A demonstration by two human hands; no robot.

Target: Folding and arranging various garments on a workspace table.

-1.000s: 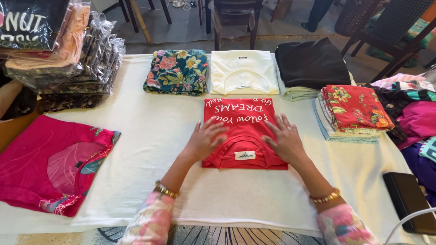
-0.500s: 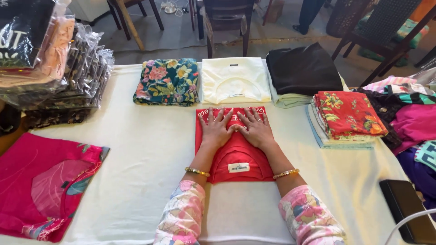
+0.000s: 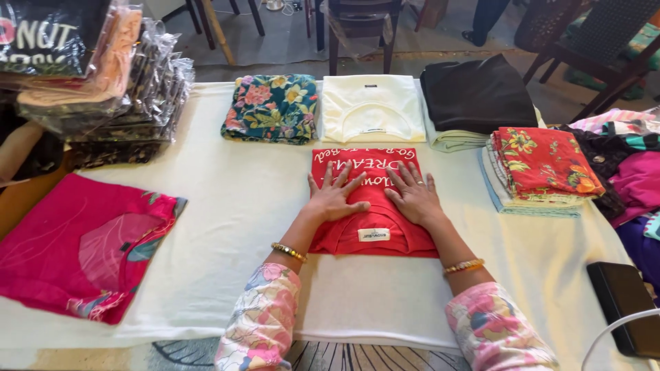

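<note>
A folded red T-shirt (image 3: 375, 233) with white lettering lies on the white tablecloth (image 3: 234, 206) in the middle of the table. My left hand (image 3: 335, 196) rests flat on its left half, fingers spread. Flat on the right half lies my right hand (image 3: 412, 196), fingers also apart. Both palms press on the cloth and neither grips it. A small white label shows near the shirt's near edge.
Behind the shirt lie a folded floral garment (image 3: 271, 108), a cream T-shirt (image 3: 371, 108) and a black folded pile (image 3: 476, 93). A red floral stack (image 3: 540, 165) sits right, a pink garment (image 3: 75, 240) left, bagged clothes (image 3: 130, 96) far left, a black phone (image 3: 622, 306) near right.
Both hands slid up from the shirt's sides onto its upper middle, then drew back slightly toward me. The shirt stays folded in place.
</note>
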